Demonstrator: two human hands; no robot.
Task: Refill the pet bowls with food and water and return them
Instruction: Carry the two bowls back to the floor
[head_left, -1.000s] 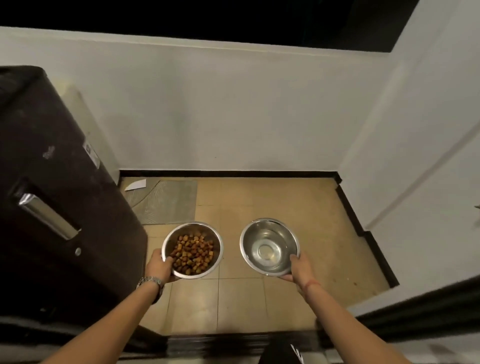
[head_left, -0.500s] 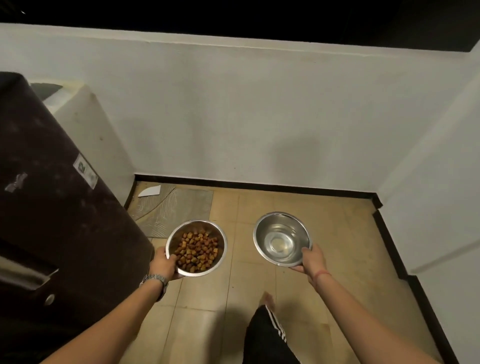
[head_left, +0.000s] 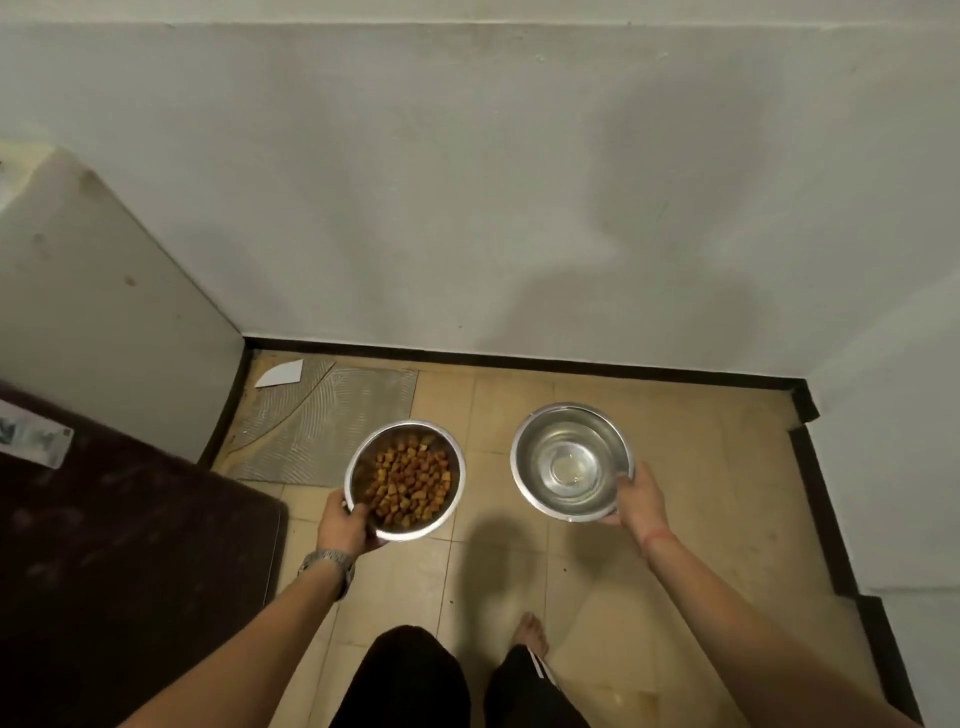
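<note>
The person has stepped closer to the wall (head_left: 467, 208). The left hand (head_left: 345, 525) still grips the kibble bowl (head_left: 405, 480), the right hand (head_left: 641, 499) the water bowl (head_left: 571, 460); both seem ready to set down.

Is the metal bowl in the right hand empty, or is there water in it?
Water, it seems: the right bowl shows a clear, glinting pool over its base, with no kibble. How deep it is cannot be told.
</note>
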